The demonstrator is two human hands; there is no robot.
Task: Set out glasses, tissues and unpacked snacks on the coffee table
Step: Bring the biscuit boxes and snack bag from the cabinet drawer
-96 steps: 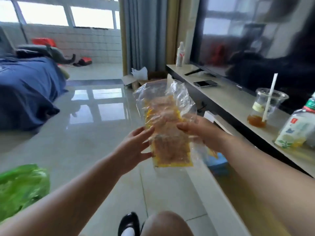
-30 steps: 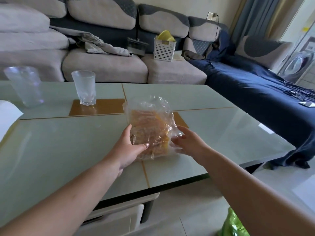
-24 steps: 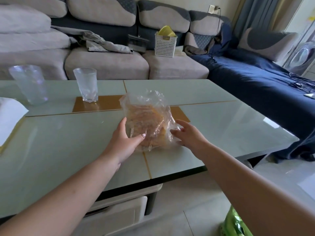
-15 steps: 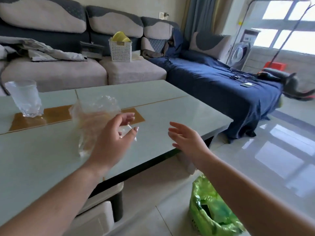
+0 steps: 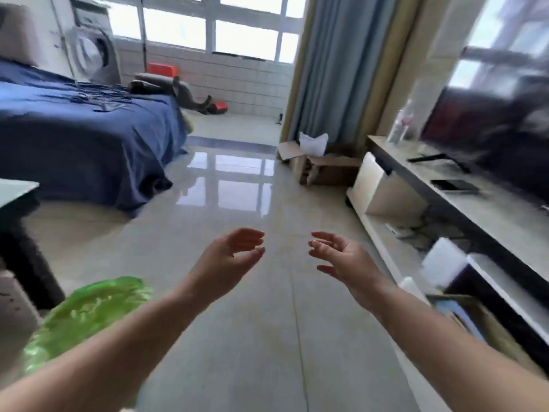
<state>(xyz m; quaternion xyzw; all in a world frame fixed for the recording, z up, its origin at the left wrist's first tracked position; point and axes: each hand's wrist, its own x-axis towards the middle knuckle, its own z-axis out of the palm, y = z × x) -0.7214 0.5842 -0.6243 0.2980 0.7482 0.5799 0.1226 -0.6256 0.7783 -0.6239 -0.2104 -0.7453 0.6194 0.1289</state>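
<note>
My left hand (image 5: pixel 230 255) and my right hand (image 5: pixel 338 257) hover side by side over the tiled floor, palms facing each other, fingers spread, both holding nothing. Only one corner of the coffee table (image 5: pixel 17 188) shows at the far left edge. The snack bag, the glasses and the tissues are out of view. A green plastic bag (image 5: pixel 86 313) lies on the floor at the lower left, partly behind my left forearm.
A TV cabinet (image 5: pixel 463 200) runs along the right with a phone (image 5: pixel 454 185) on top and a dark TV screen above. An open cardboard box (image 5: pixel 323 165) sits near the curtain. A blue-covered sofa (image 5: pixel 83 135) fills the left.
I set the snack bag on the coffee table and let go of it with both hands. My view has swung right, away from the table toward the TV cabinet.
</note>
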